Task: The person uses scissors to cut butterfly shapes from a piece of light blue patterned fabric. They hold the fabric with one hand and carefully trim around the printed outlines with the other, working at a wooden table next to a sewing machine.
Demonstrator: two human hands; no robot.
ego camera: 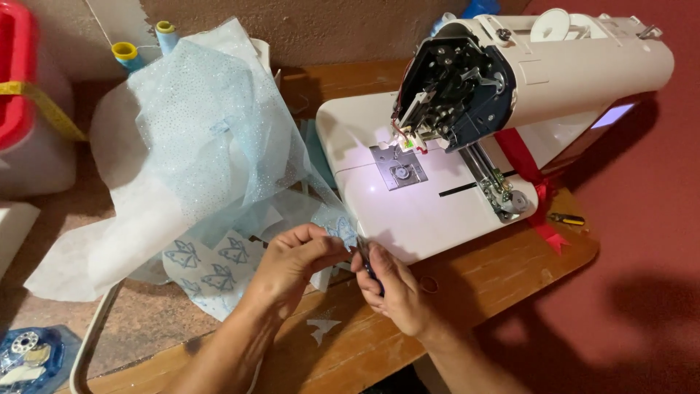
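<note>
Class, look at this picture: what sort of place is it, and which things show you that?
Probably a home sewing corner: a white sewing machine on a wooden table, pale blue glittery fabric, and thread spools by the wall.

sewing machine (467, 138): white, on the wooden table (503, 277), its end cover off so the inner works show, lamp lit over the needle plate (399, 172)
red ribbon (536, 193): draped over the machine's bed, its end on the table
thread spools (142, 44): two, pale blue with yellow tops (against the wall)
screwdriver (566, 218): small, at the table's right edge
bobbin case (29, 354): blue, bottom left
container (29, 102): white with red lid, far left
</note>
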